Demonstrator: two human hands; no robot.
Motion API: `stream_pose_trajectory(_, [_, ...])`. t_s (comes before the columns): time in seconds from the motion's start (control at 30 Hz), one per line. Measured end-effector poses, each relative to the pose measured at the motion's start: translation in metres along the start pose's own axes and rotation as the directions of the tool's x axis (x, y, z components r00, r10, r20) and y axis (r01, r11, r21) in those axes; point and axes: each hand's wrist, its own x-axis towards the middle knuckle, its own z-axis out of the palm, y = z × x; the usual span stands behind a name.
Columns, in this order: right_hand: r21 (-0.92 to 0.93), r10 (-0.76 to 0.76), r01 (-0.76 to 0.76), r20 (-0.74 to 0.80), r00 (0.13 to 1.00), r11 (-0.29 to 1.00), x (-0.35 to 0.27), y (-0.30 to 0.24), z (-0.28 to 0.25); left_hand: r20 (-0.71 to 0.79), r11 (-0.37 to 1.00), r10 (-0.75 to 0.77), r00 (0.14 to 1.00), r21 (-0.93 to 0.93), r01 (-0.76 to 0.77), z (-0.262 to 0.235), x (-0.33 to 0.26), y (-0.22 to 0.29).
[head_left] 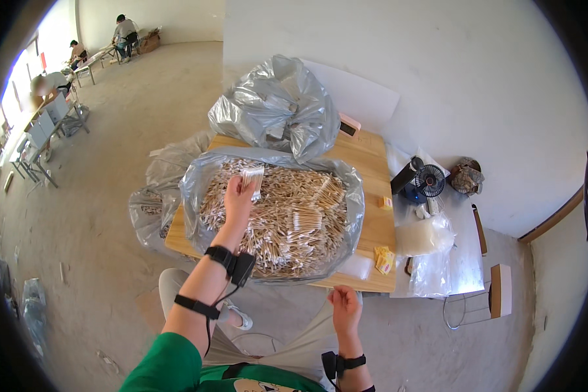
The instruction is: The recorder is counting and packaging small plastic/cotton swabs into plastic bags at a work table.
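Observation:
A large grey plastic bag [355, 215], spread wide on the wooden table, holds a heap of loose cotton swabs [268, 225]. Over the heap's far left part, my left hand [239, 193] is closed on a small bunch of cotton swabs [253, 175] whose white tips point up and away from the fingers. My right hand [346, 306] hangs by the table's near edge with its fingers curled together; whatever they hold, if anything, is hidden. Within the heap, a tidy row of swabs [307, 219] lies right of centre.
Behind the open bag, a bunched grey bag [271, 108] stands on the wooden table [372, 170]. Yellow packets [383, 259] lie at the table's right edge. A side table bears a small black fan [430, 180] and clear plastic bags [424, 236]. Other people sit working far left.

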Motion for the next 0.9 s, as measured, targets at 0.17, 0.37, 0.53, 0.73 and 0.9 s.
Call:
stream_pose_trajectory(0.17, [0.137, -0.132, 0.123, 0.058, 0.989, 0.983, 0.028, -0.036, 0.037, 0.472, 0.92, -0.276, 0.837, -0.121, 0.372, -0.016, -0.084, 0.066])
stream_pose_trajectory(0.37, [0.184, -0.061, 0.011, 0.27, 0.961, 0.983, 0.041, -0.067, 0.076, 0.612, 0.942, -0.278, 0.741, 0.024, 0.334, -0.028, -0.155, 0.066])
stream_pose_trajectory(0.53, [0.26, -0.06, 0.038, 0.074, 0.996, 0.965, 0.033, -0.064, 0.081, 0.673, 0.804, -0.403, 0.619, -0.063, 0.592, -0.052, -0.164, 0.072])
stream_pose_trajectory(0.73, [0.314, -0.064, 0.054, 0.022, 0.998, 0.948, 0.027, -0.057, 0.077, 0.715, 0.839, -0.32, 0.621, -0.09, 0.536, -0.056, -0.173, 0.082])
stream_pose_trajectory(0.9, [-0.261, -0.434, 0.461, 0.155, 0.887, 0.848, -0.004, -0.077, 0.074, 0.636, 0.839, -0.351, 0.688, -0.113, 0.532, -0.05, -0.184, 0.084])
